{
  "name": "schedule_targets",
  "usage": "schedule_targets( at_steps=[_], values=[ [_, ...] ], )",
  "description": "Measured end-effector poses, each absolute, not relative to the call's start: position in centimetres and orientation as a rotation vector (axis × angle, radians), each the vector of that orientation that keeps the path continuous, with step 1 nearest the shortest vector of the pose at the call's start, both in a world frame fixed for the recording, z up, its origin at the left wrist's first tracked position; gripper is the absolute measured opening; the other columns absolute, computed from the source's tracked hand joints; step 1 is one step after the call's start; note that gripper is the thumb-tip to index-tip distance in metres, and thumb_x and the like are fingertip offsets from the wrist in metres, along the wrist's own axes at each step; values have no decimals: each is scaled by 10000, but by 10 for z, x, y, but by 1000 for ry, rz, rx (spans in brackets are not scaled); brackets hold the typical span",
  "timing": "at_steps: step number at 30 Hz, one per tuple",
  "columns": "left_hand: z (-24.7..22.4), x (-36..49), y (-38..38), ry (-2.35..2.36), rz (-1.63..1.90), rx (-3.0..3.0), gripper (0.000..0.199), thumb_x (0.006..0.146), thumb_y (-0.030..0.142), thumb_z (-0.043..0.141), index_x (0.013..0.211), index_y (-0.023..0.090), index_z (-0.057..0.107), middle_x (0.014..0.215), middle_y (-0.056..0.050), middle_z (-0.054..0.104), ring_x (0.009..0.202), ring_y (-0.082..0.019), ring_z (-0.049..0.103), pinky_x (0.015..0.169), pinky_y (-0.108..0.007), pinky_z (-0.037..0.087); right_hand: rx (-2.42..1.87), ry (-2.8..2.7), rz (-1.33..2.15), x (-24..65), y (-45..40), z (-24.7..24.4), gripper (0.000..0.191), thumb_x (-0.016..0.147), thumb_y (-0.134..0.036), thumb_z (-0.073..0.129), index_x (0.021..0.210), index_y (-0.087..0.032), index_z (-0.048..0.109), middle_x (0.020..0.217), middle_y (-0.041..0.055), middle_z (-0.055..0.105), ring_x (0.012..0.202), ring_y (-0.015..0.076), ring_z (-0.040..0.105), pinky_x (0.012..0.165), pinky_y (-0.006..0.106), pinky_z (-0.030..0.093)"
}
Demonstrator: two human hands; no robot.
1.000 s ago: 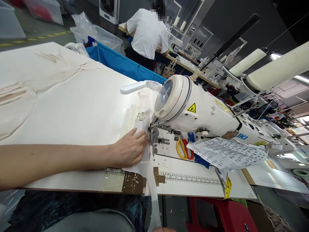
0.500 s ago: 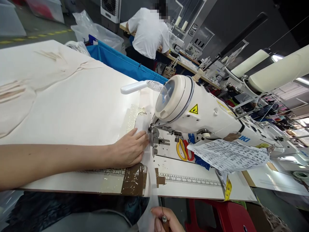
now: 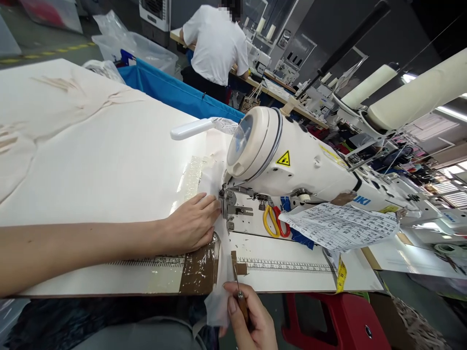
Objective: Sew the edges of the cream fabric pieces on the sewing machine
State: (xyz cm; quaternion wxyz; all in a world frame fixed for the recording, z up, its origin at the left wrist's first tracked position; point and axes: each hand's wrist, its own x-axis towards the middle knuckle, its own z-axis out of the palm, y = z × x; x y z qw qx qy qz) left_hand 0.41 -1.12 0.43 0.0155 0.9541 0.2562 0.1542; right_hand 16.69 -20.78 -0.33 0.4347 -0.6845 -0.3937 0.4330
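Observation:
My left hand [image 3: 193,222] lies flat on the sheer white fabric [image 3: 220,245], its fingers beside the presser foot of the white sewing machine [image 3: 292,158]. My right hand [image 3: 250,311] is at the table's front edge, closed around the wooden handle of an awl [image 3: 241,301] whose thin metal tip points up and away. The fabric runs from under the machine head past my left hand and hangs over the edge, where its end touches the fingers of my right hand.
Yellow and red scissors [image 3: 272,221] and a written paper sheet [image 3: 339,226] lie right of the needle. Pale fabric [image 3: 73,109] spreads over the left table. Beyond a blue bin [image 3: 178,92], a person in white [image 3: 219,43] sits. A red stool [image 3: 335,321] stands below.
My right hand has risen toward the table edge with the awl, and the fabric's hanging end has come into view. My left hand stays beside the presser foot. The whole view has shifted slightly.

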Motion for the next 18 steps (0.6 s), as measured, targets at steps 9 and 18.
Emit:
schedule_targets(
  at_steps=[9, 18],
  values=[
    [4, 7, -4, 822, 446, 3073, 327, 924, 132, 438, 1182, 53, 623, 1050, -153, 631, 961, -282, 525, 869, -414, 407, -1470, -574, 1280, 138, -203, -13, 539, 803, -655, 733, 1064, -185, 683, 617, -24, 637, 411, 177, 642, 461, 290, 543],
    [1, 0, -4, 846, 412, 3044, 381, 945, 232, 465, 1250, 62, 618, 1217, -181, 621, 1113, -300, 530, 968, -428, 398, -1408, -518, 1362, 121, -204, -19, 581, 822, -685, 699, 1104, -180, 644, 668, 31, 736, 465, 222, 718, 481, 303, 558]
  ],
)
